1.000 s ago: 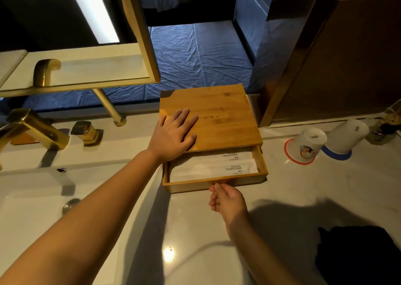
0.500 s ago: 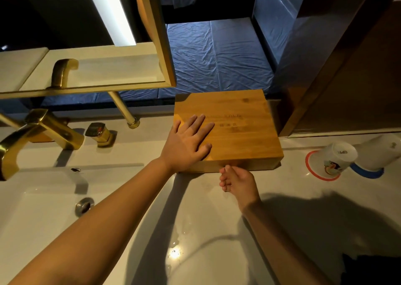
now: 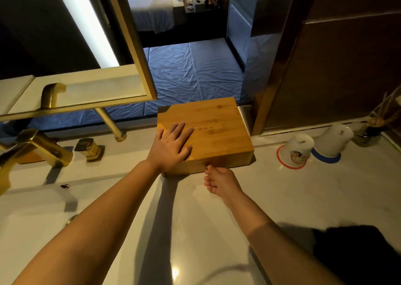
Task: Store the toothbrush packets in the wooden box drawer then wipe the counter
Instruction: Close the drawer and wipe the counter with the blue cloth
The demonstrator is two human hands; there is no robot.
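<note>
A flat wooden box (image 3: 219,128) stands on the pale counter (image 3: 282,198) against the back edge, its front drawer pushed in flush. The toothbrush packets are hidden inside. My left hand (image 3: 170,147) lies flat on the box lid near its left front corner, fingers spread. My right hand (image 3: 221,181) rests on the counter just in front of the drawer face, fingers loosely curled, one fingertip touching the wood. It holds nothing.
A gold faucet (image 3: 36,148) and handle (image 3: 89,147) stand at the sink (image 3: 28,215) on the left. Two upturned cups (image 3: 298,150) (image 3: 333,140) sit on coasters at the right. A dark cloth (image 3: 355,254) lies at the counter's lower right. A gold-framed mirror (image 3: 130,46) hangs behind.
The drawer, open a second ago with packets showing, has been pushed in by my right hand. That hand has since drawn back slightly. My left hand stayed on the lid.
</note>
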